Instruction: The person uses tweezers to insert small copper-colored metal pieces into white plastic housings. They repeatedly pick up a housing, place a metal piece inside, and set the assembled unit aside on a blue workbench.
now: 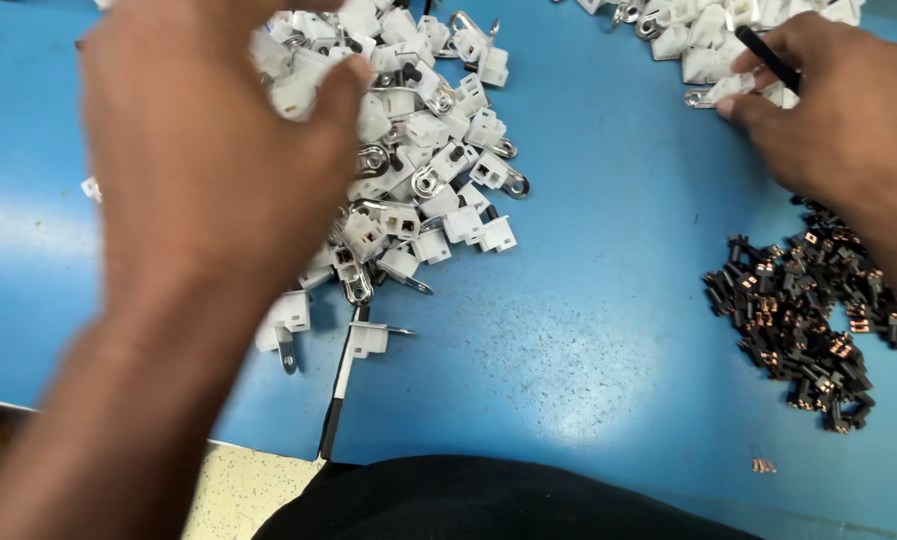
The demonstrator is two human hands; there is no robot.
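1. The left hand [194, 150] fills the upper left of the frame, blurred, its back toward the camera; its fingers [344, 85] curl down into the near edge of the big pile of white plastic connectors [419, 150].
2. Whether those fingers are closed on a piece, I cannot tell: the hand hides its own fingertips.
3. The pile spreads across the upper middle of the blue surface [589, 300], the white pieces mixed with small metal terminals; a few strays lie below it toward the lower left.
4. The right hand [839, 120] sits at the upper right, its fingers narrow, pinching a single white connector [731, 88] with a metal tab, while a thin black rod [769, 58] lies across them.
5. That piece rests at the edge of a second heap of white connectors [699, 35] along the top right.
6. A heap of small black parts with copper contacts [809, 320] lies at right, just below the right forearm.
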